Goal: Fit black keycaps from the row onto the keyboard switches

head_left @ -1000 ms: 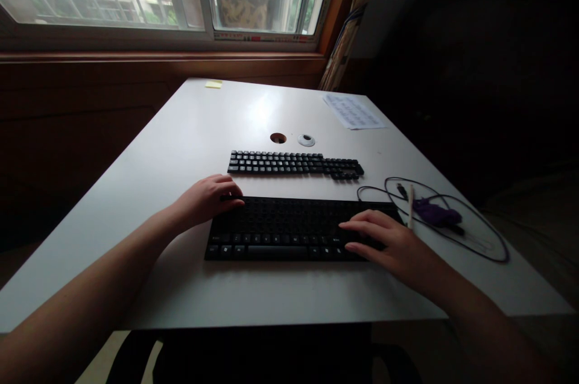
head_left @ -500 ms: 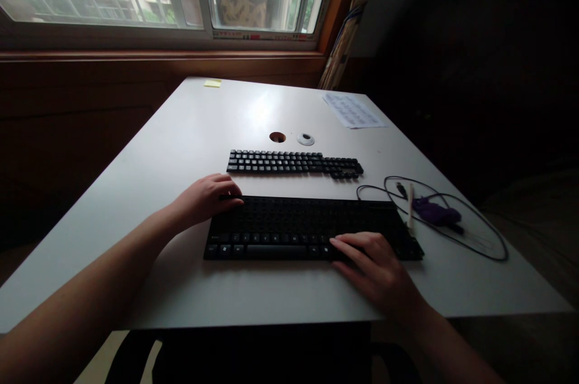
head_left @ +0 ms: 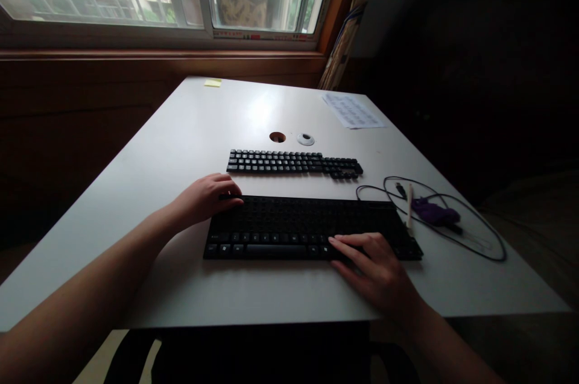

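Observation:
A black keyboard lies on the white table, with keycaps along its front rows and bare dark sockets behind them. At its far left corner, my left hand is closed on the edge, thumb over the top. My right hand rests over the front right part. Its fingertips touch the keys beside the right Windows key, and the thumb lies at the front edge. Whether a loose keycap is under those fingers is hidden. Behind the keyboard, many removed keycaps stand grouped in rows as on a keyboard.
Right of the keyboard lie a looped black cable, a purple cloth-like thing and a pale stick. Farther back are a round hole, a grommet ring, printed sheets and a yellow note.

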The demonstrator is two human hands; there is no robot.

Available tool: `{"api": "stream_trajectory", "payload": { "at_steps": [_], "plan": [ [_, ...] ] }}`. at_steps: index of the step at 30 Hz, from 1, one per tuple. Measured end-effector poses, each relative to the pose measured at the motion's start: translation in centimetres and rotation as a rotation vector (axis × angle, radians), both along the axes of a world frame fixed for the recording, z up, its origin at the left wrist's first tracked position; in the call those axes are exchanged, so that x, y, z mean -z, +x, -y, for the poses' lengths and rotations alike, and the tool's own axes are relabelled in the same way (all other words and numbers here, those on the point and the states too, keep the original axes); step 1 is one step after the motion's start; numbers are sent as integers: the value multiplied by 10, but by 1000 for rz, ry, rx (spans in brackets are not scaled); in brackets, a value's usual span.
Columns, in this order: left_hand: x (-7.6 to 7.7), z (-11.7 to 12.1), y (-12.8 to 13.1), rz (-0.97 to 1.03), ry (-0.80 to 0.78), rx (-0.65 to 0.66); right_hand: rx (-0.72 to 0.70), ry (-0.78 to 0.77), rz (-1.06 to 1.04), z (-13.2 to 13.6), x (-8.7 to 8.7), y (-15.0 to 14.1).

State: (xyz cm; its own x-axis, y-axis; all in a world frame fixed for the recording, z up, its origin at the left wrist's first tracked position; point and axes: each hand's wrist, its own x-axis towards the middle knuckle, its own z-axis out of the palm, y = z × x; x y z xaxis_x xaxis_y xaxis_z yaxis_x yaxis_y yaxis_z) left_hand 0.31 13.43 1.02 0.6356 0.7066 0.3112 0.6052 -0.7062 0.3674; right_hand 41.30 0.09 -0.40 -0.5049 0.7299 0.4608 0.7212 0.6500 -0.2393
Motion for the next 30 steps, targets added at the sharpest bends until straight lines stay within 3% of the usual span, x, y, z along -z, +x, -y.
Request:
{"api": "stream_trajectory", "payload": {
  "at_steps": [23, 30],
  "plan": [
    [1, 0, 0, 6, -8, -4, 4, 112, -46, -1, -5, -2],
    [2, -1, -1, 5, -17, 3, 30, 51, 122, -2, -1, -1]
  ]
}}
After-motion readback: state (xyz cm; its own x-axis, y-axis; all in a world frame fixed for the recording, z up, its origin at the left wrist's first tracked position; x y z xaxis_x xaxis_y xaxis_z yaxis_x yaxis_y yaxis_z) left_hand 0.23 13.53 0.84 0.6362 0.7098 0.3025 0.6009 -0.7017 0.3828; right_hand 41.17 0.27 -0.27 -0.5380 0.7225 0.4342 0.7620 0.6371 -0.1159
